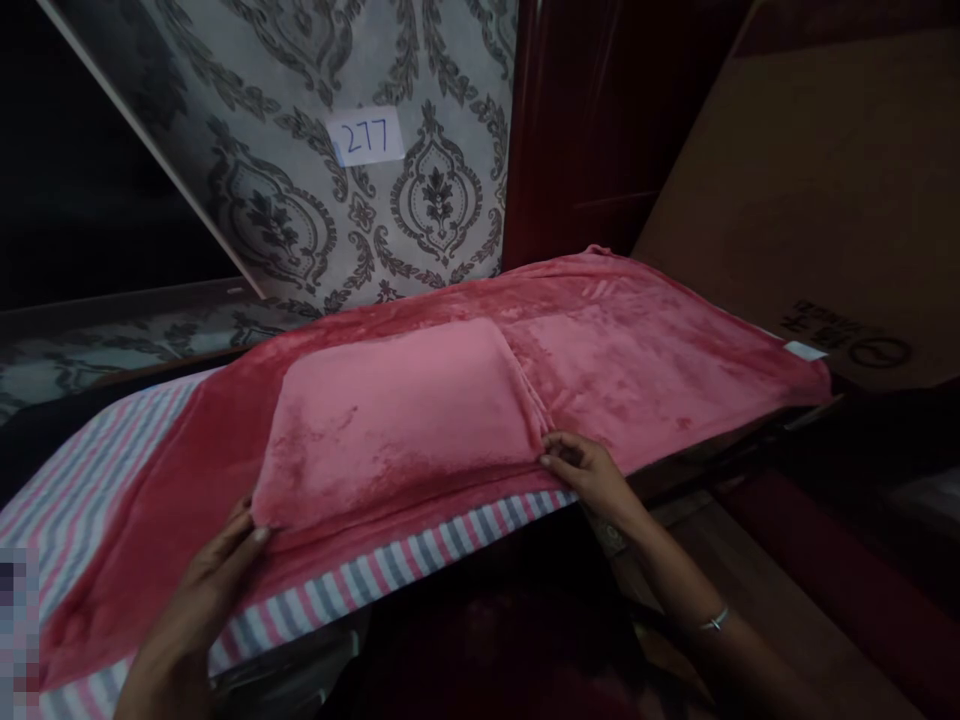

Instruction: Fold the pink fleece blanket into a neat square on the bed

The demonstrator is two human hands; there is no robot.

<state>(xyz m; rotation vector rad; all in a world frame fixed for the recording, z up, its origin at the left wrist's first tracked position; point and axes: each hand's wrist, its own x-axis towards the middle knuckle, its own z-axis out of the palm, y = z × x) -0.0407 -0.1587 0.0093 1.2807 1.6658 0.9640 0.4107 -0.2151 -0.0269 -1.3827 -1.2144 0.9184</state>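
A pink plush blanket (405,410), folded into a thick rectangle of several layers, lies on a larger spread of pink plush cloth (645,350). Whether the two are one piece, I cannot tell. My left hand (214,565) is closed at the folded blanket's near left corner, thumb at the edge and fingers partly hidden beneath it. At the near right corner, my right hand (589,470) pinches the layered edge between thumb and fingers. Under the pink cloth is a striped white, grey and pink sheet (367,580), showing along the front and left.
Patterned wallpaper (442,190) rises behind, bearing a paper marked 277 (367,136). A dark screen-like panel (97,170) stands at left. A large cardboard box (840,190) leans behind the right end, beside a dark red panel (585,130). Part of a blurred figure (19,630) shows at left.
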